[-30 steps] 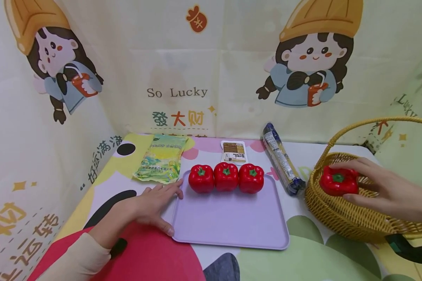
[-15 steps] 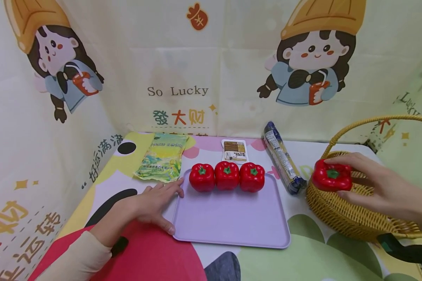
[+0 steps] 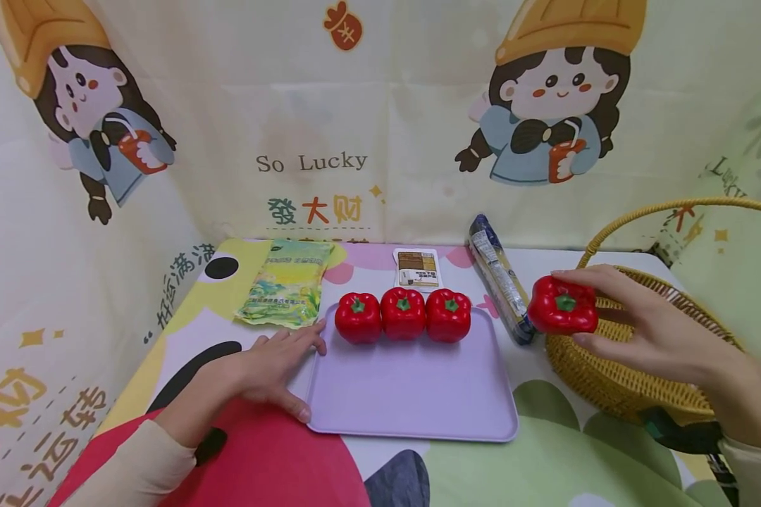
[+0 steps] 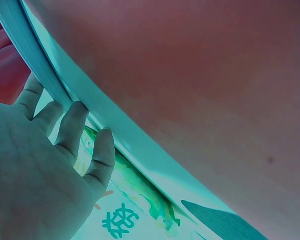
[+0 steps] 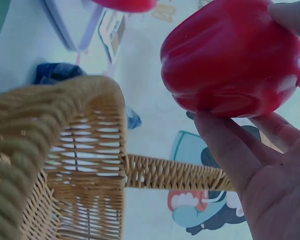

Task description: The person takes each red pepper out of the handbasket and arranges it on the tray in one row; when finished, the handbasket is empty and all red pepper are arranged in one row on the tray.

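My right hand holds a red bell pepper between thumb and fingers, above the left rim of the wicker basket. In the right wrist view the same pepper is gripped from its side, clear of the basket. On the left, my left hand rests with spread fingers against the left edge of a lilac tray; the left wrist view shows the fingertips touching that edge. Three red bell peppers stand in a row along the tray's far side, green stems up.
Behind the tray lie a green-yellow packet and a small brown-white pack. A long, dark-ended packet lies between tray and basket. The basket's tall handle arches up at the right. A printed cloth backdrop closes off the rear.
My right hand has lifted the pepper out over the basket's left rim and moved it left toward the tray. My left hand stays at the tray's edge.
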`<state>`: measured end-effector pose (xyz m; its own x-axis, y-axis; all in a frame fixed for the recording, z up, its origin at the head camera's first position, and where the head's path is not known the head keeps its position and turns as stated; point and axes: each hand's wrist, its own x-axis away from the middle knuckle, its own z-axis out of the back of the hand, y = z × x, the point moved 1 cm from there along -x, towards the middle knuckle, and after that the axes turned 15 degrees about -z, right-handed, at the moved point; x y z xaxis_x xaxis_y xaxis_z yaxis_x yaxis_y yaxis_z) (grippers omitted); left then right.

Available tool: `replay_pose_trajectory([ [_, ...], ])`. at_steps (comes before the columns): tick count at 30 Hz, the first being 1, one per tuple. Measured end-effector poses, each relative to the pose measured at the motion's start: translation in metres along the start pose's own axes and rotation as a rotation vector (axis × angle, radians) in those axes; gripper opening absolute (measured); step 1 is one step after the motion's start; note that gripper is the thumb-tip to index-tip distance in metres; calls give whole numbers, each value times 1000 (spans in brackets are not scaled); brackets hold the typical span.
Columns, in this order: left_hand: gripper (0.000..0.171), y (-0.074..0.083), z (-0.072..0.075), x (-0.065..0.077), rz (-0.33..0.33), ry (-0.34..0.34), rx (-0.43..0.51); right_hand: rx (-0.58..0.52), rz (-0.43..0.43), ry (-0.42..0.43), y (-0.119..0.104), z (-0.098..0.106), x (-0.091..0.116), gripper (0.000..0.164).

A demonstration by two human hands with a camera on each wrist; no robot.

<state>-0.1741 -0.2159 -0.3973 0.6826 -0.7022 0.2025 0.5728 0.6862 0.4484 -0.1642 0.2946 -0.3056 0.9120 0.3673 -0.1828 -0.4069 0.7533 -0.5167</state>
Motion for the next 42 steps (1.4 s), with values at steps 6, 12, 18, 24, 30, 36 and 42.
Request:
replay_pose_trajectory([
  [6,88,-1,0,3,0,9,4,-5,38,-9,-4,-7,-9,83],
  [12,89,-2,0,1,-7,6,-12,21,24,-7,-2,-17,-14,83],
  [18,90,-1,1,1,-14,9,-7,14,5,-22,1,-25,-20,82],
  [24,89,0,0,2,-1,7,3,-24,6,-55,3,-33,-27,83],
  [30,88,-2,-2,1,-10,14,-13,-81,-10,-111,3,-40,-32,78],
  [36,89,-6,-4,-1,-1,12,-15,-144,-57,-170,2,-47,-37,79],
  [42,89,-7,-4,-1,-5,12,-23,-142,-38,-164,2,-53,-41,74],
])
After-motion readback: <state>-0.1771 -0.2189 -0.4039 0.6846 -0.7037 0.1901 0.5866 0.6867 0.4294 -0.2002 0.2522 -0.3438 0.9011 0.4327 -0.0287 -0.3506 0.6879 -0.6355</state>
